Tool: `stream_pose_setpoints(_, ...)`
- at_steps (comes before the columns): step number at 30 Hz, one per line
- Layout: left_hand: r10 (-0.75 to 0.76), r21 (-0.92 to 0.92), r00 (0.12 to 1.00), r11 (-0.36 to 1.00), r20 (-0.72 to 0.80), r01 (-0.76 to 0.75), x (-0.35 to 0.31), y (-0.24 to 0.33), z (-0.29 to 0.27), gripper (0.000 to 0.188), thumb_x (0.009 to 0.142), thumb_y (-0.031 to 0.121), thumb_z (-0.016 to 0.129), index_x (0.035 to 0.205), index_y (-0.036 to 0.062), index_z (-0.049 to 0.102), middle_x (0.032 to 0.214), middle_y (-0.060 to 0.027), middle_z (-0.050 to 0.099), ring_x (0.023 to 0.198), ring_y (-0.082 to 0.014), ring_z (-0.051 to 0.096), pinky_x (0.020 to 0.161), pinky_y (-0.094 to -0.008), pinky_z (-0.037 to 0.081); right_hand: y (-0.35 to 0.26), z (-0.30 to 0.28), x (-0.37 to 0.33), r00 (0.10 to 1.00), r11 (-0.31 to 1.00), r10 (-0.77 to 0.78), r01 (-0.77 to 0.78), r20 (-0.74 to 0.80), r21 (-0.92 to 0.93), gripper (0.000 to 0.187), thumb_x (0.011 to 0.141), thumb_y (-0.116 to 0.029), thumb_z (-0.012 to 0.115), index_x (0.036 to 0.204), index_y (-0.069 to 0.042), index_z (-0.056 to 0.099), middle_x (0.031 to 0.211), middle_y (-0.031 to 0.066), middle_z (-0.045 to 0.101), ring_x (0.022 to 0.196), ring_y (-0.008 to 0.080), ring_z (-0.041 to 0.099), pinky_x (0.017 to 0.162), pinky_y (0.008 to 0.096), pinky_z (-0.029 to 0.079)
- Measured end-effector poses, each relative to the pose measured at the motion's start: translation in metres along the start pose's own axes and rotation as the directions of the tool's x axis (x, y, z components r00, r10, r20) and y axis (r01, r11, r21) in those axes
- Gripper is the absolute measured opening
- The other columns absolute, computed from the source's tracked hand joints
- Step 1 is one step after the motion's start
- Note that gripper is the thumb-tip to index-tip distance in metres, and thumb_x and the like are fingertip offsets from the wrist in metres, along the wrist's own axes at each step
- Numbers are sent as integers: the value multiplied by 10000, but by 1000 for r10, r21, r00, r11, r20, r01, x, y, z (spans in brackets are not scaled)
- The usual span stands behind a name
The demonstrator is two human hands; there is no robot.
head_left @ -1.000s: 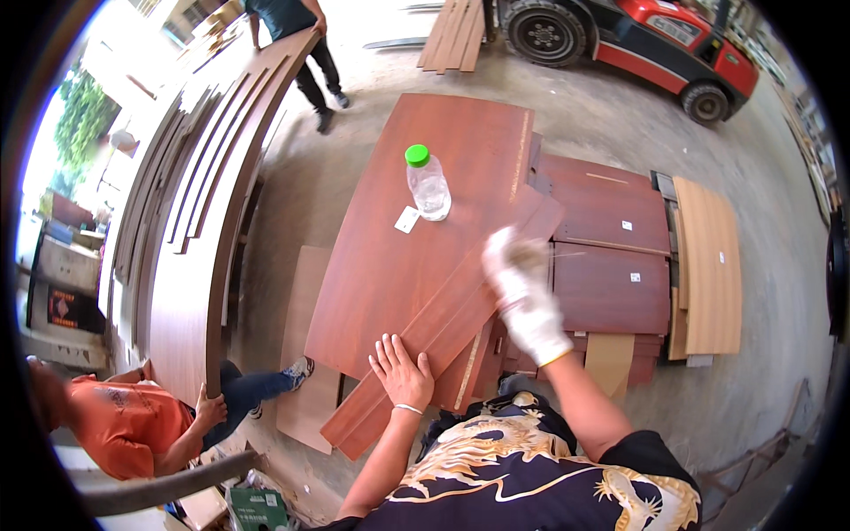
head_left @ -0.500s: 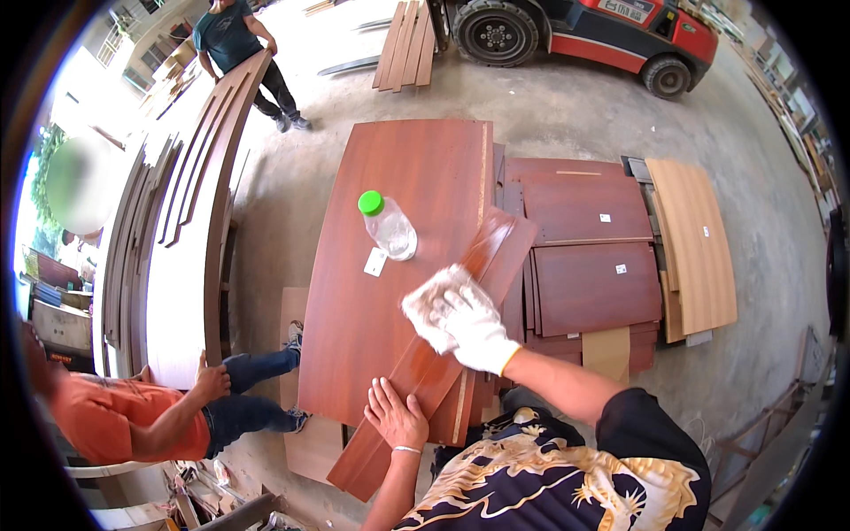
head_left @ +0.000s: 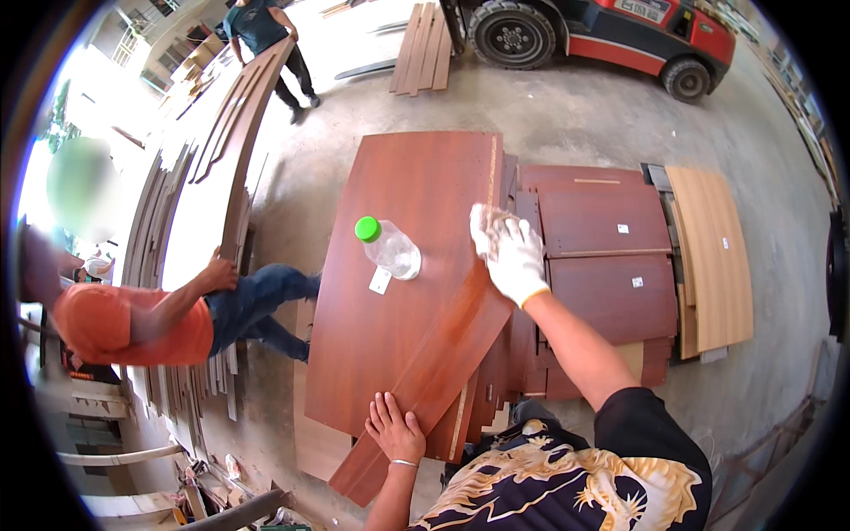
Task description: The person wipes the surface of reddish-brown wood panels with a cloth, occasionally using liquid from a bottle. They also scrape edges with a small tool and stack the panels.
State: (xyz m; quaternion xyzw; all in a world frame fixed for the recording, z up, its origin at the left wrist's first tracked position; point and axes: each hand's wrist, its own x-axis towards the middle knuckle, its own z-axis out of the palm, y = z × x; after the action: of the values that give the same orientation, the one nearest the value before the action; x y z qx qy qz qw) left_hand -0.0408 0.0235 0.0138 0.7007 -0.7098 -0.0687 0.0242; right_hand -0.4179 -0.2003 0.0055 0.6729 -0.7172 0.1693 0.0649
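A narrow red-brown wooden plank lies slantwise on a stack of larger red-brown panels. My bare left hand rests flat on its near end, fingers spread. At the far end my right hand, in a white knitted glove, presses a crumpled whitish cloth down. The glove covers part of the cloth and the plank's tip. Wet-looking shiny streaks show on the plank between my hands. To the left, on the top panel, stands or leans a clear plastic bottle with a green cap, beside a small white label.
More panels are stacked at the right, beside light wood boards. A red forklift stands at the back. At the left, a person in orange and another in dark clothes are by a long stack of boards.
My right hand has slid the cloth along the plank to its far end. My left hand stays put. The long board at left has moved away from me, and the person in orange has stepped forward.
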Motion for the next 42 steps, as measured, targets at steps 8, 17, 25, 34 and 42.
stream_pose_setpoints(8,36,-10,999,999,-19,-37,4,-13,-2,626,1048,334,435,1600,43,405,1677,-184,358,1554,-403,286,1232,-618,194,-24,-20,-41,970,997,-17,35,241,-71,604,1062,-413,380,1590,-135,474,1649,86,458,1568,282,337,1326,496,54)
stream_pose_setpoints(17,45,46,999,998,-28,-44,25,-31,-3,625,1035,266,485,1572,-42,400,1664,-236,355,1558,-399,293,1248,-574,190,-116,-43,-104,861,840,-479,394,170,373,587,1019,-353,434,1546,-108,516,1619,132,475,1530,302,387,1321,486,137)
stream_pose_setpoints(25,68,20,997,998,-30,-67,60,59,9,752,1018,334,513,1595,-89,281,1645,-268,332,1562,-423,242,1289,-595,84,-16,-30,-97,999,966,-3,-11,53,259,494,984,-325,600,1393,-50,639,1447,160,636,1465,310,478,1307,504,210)
stream_pose_setpoints(34,103,54,994,993,-31,-101,53,53,8,723,1014,348,489,1566,-91,332,1592,-277,388,1497,-445,315,1274,-602,121,1,-49,-84,993,993,69,-78,94,88,509,982,-321,557,1424,-78,629,1472,122,621,1467,319,455,1309,532,176)
stream_pose_setpoints(42,50,22,999,998,-4,-50,71,64,5,730,1025,399,472,1571,-70,349,1603,-266,382,1511,-436,301,1275,-615,112,28,-47,-100,999,999,23,-22,47,-27,470,970,-307,596,1383,-93,661,1425,146,649,1384,354,527,1256,520,275)
